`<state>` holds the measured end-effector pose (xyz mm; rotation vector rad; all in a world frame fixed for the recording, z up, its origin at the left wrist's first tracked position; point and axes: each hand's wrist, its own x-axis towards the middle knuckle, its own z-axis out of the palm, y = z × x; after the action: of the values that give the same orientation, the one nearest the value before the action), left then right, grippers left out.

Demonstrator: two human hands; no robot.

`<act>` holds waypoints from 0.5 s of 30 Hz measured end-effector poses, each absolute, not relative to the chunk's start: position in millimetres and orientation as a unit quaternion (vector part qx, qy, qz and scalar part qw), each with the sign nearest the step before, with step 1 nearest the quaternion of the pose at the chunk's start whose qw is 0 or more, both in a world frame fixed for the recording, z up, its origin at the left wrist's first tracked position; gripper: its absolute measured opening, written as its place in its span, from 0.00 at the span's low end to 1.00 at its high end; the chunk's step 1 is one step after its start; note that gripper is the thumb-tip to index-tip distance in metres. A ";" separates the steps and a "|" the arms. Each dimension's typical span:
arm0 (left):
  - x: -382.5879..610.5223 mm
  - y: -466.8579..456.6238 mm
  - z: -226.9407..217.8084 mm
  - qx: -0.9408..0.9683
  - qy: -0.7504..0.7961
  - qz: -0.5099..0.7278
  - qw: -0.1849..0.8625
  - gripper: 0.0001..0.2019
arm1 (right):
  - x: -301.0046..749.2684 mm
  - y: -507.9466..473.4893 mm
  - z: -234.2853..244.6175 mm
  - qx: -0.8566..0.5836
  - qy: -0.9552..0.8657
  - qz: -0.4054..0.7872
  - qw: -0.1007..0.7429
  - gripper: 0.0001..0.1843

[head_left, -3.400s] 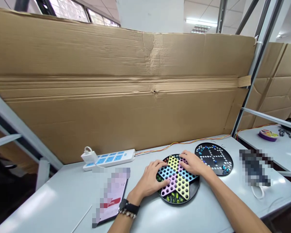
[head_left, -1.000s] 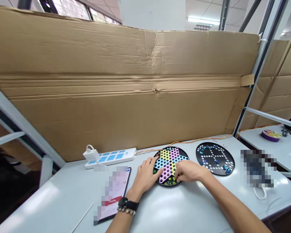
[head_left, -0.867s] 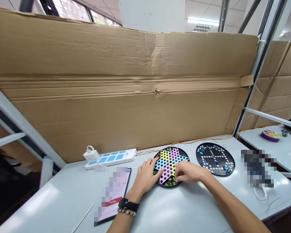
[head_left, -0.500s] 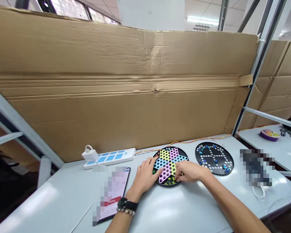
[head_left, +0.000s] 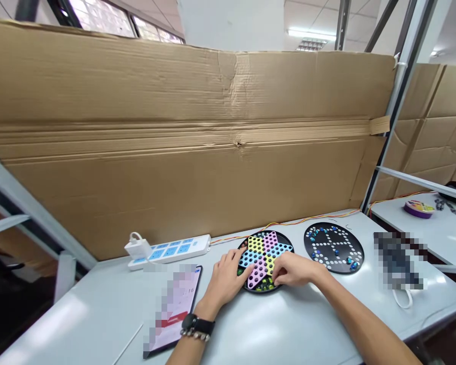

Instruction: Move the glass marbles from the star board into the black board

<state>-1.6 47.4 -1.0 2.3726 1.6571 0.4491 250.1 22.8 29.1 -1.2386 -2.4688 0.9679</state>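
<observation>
A round black Chinese checkers board point(head_left: 266, 243) with a star of yellow, pink and blue fields lies on the grey table, with marbles in its rim. My left hand point(head_left: 226, 278), a watch on its wrist, rests open at the board's left edge, fingers spread. My right hand point(head_left: 294, 269) lies over the board's near right part, fingers curled in a pinch at the yellow field; what they hold is hidden.
A second round black board point(head_left: 333, 247) with white holes and blue marbles lies to the right. A phone point(head_left: 175, 309) lies at the left front, a white power strip point(head_left: 167, 249) behind it. A tall cardboard wall point(head_left: 197, 152) closes the table's back. A metal post point(head_left: 387, 116) stands at the right.
Since 3.4 s ago the star board has shifted away and left, and my right hand has come from its far side to its near right. In the last second the hands barely move.
</observation>
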 end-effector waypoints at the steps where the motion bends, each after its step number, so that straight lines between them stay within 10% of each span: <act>1: -1.5 47.4 -0.9 0.805 0.563 0.152 0.107 0.30 | 251.8 23.1 27.4 -0.422 -0.833 0.338 0.119 0.10; 15: 3.5 43.9 6.9 0.817 0.516 0.250 0.059 0.21 | 266.6 37.6 11.3 -0.399 -0.730 0.486 0.266 0.09</act>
<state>3.5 43.9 6.9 2.4753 1.5638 0.7574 266.6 37.6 11.3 -1.0773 -1.9715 1.3127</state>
